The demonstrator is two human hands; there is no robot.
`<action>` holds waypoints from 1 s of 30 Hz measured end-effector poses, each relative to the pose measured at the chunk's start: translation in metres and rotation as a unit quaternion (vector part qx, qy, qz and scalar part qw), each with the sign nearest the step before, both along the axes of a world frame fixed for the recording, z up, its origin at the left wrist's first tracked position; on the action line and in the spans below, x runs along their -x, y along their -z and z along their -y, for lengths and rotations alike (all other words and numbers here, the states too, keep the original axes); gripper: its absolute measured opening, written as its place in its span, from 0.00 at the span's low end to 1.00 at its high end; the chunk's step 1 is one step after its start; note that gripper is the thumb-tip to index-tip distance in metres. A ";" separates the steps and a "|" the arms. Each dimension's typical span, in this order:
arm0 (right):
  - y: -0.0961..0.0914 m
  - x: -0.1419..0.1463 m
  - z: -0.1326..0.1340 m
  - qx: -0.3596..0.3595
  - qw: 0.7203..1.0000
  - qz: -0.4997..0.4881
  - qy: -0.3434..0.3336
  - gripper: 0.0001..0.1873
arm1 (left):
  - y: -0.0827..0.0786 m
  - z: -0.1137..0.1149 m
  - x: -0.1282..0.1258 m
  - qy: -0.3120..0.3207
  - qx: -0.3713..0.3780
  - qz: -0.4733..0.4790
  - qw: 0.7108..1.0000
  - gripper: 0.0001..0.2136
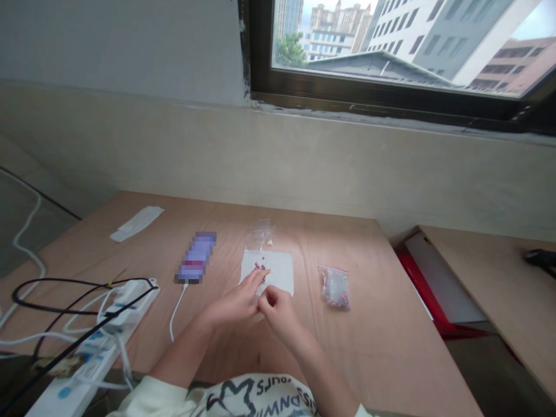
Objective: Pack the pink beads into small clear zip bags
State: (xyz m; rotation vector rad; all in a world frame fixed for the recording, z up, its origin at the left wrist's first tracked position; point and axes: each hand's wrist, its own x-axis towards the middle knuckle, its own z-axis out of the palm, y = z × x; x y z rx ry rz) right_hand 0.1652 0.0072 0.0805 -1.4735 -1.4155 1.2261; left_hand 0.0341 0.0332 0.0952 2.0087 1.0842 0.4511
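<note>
A white sheet (283, 264) lies on the table with several small dark red and pink beads (259, 266) on it. Over its lower left part, my left hand (238, 300) stretches its fingers out beside the beads. My right hand (280, 311) is curled in a pinch at the sheet's lower edge, close against my left hand. What its fingertips hold, if anything, is too small to make out. Clear plastic bags (260, 233) lie just behind the sheet. To the right is a zip bag (335, 288) with pinkish and pale contents.
A phone (196, 258) with a white charging cable (176, 313) lies left of the sheet. At the near left, a white power strip (93, 353) is tangled in black and white cables. A folded white paper (138, 223) lies at the back left. Another table (499, 260) stands at right.
</note>
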 end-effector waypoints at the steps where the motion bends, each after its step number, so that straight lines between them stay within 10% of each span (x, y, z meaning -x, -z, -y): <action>1: 0.001 -0.001 0.001 0.005 1.000 0.007 0.010 0.07 | 0.003 0.001 0.000 0.001 0.007 0.001 1.000 0.27; 12: -0.004 -0.014 -0.003 0.057 0.993 -0.086 0.049 0.07 | -0.009 0.008 0.010 0.015 0.107 0.007 0.994 0.24; 19: -0.001 -0.011 -0.033 0.109 0.976 -0.190 0.005 0.11 | 0.005 -0.016 0.023 -0.027 0.027 0.001 0.999 0.27; 30: 0.057 0.005 -0.118 -0.031 0.969 0.244 0.007 0.06 | 0.026 -0.060 0.033 -0.156 -0.010 -0.119 0.980 0.27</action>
